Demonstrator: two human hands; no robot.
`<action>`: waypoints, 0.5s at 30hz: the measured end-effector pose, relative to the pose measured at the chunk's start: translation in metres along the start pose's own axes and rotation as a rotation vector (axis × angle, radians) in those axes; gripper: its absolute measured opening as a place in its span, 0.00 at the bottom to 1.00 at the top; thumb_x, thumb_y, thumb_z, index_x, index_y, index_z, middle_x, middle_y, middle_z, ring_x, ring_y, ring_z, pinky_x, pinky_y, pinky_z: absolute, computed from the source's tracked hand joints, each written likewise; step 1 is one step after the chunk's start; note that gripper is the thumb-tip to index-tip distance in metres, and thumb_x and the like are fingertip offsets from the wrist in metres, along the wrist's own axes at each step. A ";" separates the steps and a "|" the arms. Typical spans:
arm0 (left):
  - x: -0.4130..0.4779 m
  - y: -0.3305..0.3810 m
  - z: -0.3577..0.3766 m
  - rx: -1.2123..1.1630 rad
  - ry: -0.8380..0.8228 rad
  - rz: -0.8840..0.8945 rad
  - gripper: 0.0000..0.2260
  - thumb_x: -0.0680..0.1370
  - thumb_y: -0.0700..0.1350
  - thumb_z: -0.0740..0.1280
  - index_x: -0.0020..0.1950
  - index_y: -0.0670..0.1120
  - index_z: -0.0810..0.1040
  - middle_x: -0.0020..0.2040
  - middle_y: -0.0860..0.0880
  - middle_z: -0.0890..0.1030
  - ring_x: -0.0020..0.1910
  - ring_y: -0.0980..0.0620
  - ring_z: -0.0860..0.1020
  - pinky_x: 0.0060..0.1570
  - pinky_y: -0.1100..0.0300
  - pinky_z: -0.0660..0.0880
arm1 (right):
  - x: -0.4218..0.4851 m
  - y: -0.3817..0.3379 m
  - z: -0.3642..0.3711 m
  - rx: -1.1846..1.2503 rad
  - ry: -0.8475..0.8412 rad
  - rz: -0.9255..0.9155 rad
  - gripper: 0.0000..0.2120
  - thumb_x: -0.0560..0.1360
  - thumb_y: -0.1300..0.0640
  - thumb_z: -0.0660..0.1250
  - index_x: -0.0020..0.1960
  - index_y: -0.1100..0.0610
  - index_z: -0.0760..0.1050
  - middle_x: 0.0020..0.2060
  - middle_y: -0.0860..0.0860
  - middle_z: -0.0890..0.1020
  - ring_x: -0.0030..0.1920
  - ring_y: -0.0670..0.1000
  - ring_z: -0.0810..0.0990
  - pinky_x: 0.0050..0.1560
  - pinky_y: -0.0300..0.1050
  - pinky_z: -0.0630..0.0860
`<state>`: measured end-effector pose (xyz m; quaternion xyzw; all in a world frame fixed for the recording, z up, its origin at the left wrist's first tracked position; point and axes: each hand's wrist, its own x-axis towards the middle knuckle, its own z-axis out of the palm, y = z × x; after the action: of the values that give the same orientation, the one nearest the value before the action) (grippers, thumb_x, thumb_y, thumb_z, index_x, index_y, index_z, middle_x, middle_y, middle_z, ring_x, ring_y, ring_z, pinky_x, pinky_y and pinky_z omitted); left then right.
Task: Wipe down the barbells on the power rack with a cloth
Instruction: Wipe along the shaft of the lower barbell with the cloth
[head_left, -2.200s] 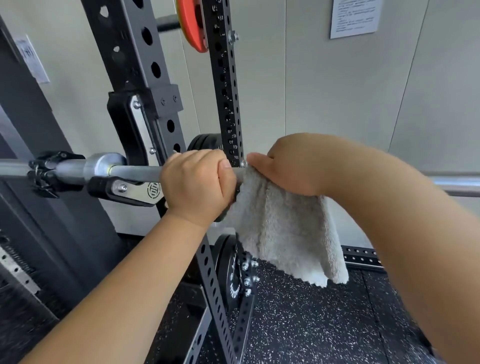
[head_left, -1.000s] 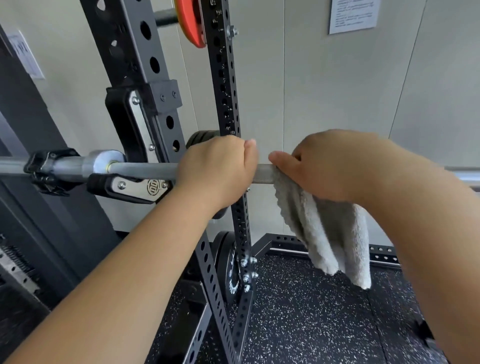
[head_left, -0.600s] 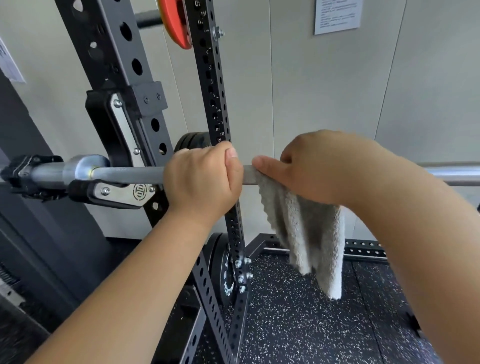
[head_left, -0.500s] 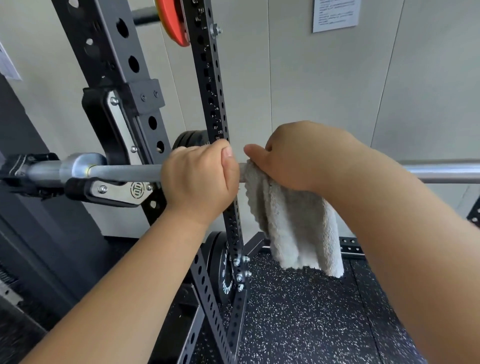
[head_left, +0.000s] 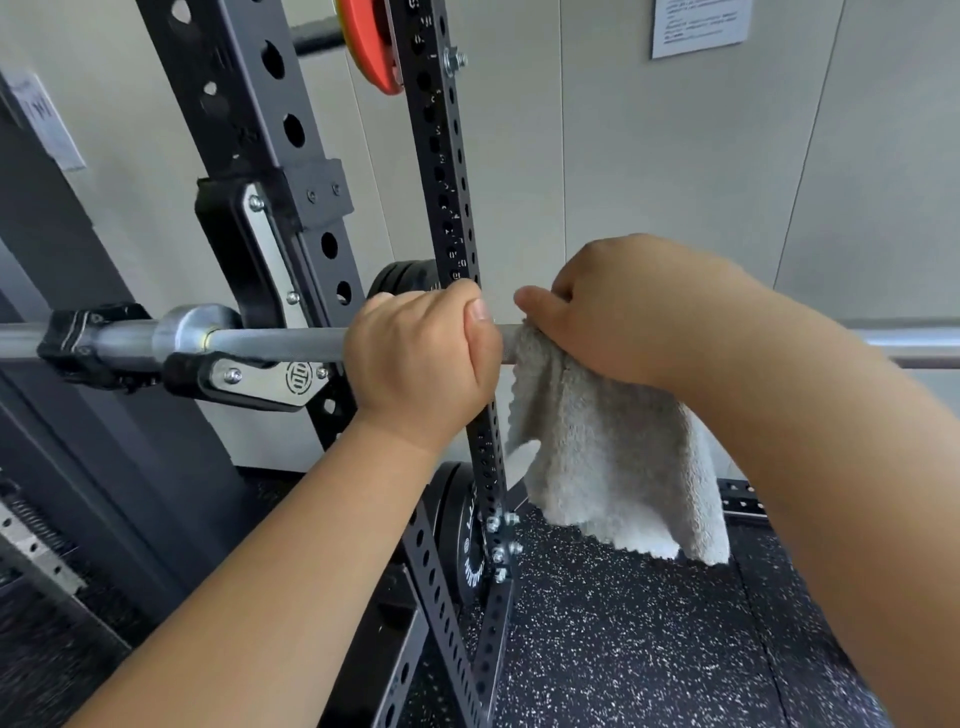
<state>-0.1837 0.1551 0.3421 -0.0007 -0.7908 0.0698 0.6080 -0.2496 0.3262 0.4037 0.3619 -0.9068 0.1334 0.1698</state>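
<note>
Your right hand (head_left: 639, 312) has travelled back to the left along the barbell (head_left: 280, 343) since the view of one second ago. The gap to your left hand (head_left: 421, 364) has closed to a short strip of bare shaft. The cloth (head_left: 613, 457) now hangs wider and flatter below the bar than it did then.

Current state:
- The left hand grips the bare shaft, fingers curled over the top, just right of the J-hook (head_left: 260, 260).
- The right hand holds the cloth against the shaft, fingers curled over bar and cloth together, thumb pointing toward the left hand. Most of the cloth hangs free beneath it, above the floor (head_left: 623, 649).
- The barbell lies level in the J-hook of the power rack (head_left: 249, 104), with a collar (head_left: 88, 338) clamped on the sleeve at the left.

Meaning for the task: the wiping stroke appears to be at its left limit, because the left hand blocks further travel. The shaft under the left hand, and between it and the J-hook, probably remains unwiped. To cover it, shift the left hand first. The sleeve and the far right of the bar also appear outstanding.
</note>
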 end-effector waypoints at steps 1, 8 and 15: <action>-0.001 -0.001 0.000 0.002 0.008 -0.001 0.15 0.81 0.44 0.54 0.35 0.46 0.71 0.29 0.54 0.63 0.28 0.49 0.62 0.36 0.56 0.60 | -0.006 0.004 0.000 -0.024 -0.003 0.003 0.27 0.81 0.35 0.50 0.36 0.53 0.71 0.34 0.51 0.75 0.39 0.57 0.77 0.41 0.49 0.75; -0.005 0.002 0.006 0.048 0.037 -0.017 0.17 0.82 0.45 0.52 0.36 0.45 0.72 0.29 0.50 0.71 0.28 0.46 0.68 0.37 0.54 0.60 | -0.040 0.017 -0.007 -0.217 0.097 -0.019 0.32 0.80 0.32 0.41 0.34 0.52 0.68 0.29 0.50 0.74 0.31 0.53 0.74 0.35 0.45 0.72; -0.002 0.007 -0.001 0.015 -0.039 -0.069 0.16 0.81 0.46 0.53 0.36 0.45 0.73 0.30 0.53 0.64 0.29 0.48 0.63 0.36 0.53 0.62 | -0.018 0.004 0.000 -0.134 0.030 -0.103 0.30 0.83 0.35 0.43 0.37 0.52 0.70 0.35 0.51 0.75 0.38 0.56 0.76 0.39 0.47 0.73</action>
<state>-0.1831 0.1618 0.3401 0.0325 -0.8015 0.0548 0.5946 -0.2399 0.3404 0.3962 0.3940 -0.8912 0.0688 0.2141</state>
